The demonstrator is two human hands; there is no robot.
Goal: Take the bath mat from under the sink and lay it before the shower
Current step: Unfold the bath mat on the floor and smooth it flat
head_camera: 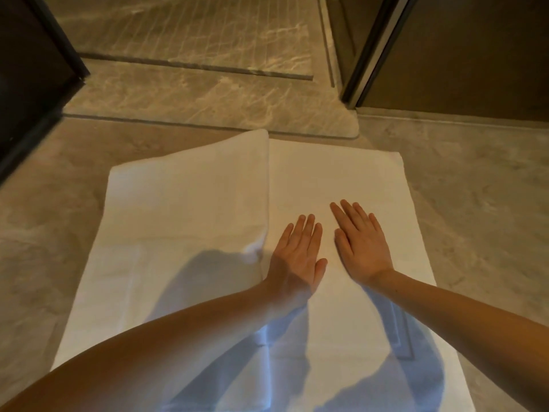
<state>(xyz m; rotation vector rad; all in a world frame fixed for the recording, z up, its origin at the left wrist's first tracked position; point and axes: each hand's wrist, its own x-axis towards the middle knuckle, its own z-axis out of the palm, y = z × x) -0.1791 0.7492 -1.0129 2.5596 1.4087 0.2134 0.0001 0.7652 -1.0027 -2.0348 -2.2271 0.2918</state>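
A white bath mat (341,179) lies on the marble floor in front of the shower threshold. Its left part (190,200) is still folded over, with the fold's edge running down the middle. My left hand (297,257) lies flat on the mat, palm down, right beside that folded edge. Just to its right, my right hand (361,245) also rests flat on the unfolded part. The fingers of both hands are stretched out and neither grips anything. My forearms cast blue shadows over the near half of the mat.
The raised marble shower threshold (208,96) runs across just beyond the mat, with the shower floor (184,28) behind it. A dark frame (35,84) stands at the left and a dark door with a metal edge (374,52) at the right. Marble floor (475,203) surrounds the mat.
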